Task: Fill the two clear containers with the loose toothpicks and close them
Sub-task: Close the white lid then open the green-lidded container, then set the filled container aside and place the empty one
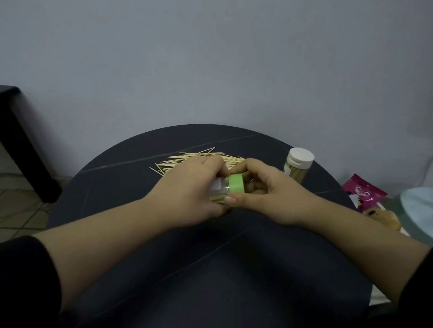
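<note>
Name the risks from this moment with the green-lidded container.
1. The clear container lies sideways in the left hand while the right hand grips its green lid; if the lid sits crooked, toothpicks may slide out.
2. Loose toothpicks lie just behind the hands; a careless move could scatter them.
3. The white-lidded container stands near the table edge, where the right arm might knock it off.
</note>
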